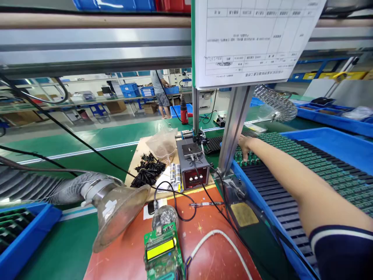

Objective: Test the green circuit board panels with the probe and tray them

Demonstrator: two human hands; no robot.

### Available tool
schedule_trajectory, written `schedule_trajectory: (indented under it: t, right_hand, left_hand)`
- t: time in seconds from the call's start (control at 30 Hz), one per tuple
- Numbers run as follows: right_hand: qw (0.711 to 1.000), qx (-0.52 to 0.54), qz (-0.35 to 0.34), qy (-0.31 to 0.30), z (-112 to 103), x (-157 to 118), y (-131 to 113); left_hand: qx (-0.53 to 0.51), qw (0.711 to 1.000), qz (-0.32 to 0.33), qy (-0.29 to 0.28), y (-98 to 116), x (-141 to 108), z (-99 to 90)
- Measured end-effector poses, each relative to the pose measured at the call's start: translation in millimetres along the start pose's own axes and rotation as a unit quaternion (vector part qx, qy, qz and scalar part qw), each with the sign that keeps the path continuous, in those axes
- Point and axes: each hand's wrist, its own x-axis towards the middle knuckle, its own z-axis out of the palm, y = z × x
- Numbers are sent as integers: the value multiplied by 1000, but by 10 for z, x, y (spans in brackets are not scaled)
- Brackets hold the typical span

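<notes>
Beneath the fingers [245, 155] of the right hand [246, 144], whose spread or grip cannot be told, circuit boards [254, 158] are packed closely, so adjacent ones could be knocked by a tilted pull.

I have circuit boards [288, 146] in the tray [344, 146] at right, the control box [194, 171] left of it, the cable bundle [148, 171] left of that, and the display board [161, 251] before the box.
</notes>
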Motion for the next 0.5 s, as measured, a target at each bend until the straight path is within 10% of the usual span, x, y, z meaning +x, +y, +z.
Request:
schedule_trajectory:
  t: [0.13,0.5]
  right_hand:
    - [998,-13,-46,45,96,-324,81]
    - [979,-14,-104,176,372,-1306,-82]
  left_hand:
    - [-97,971,132,-175,-96,-37,-23]
    - [-191,926,214,-246,482,526,-184]
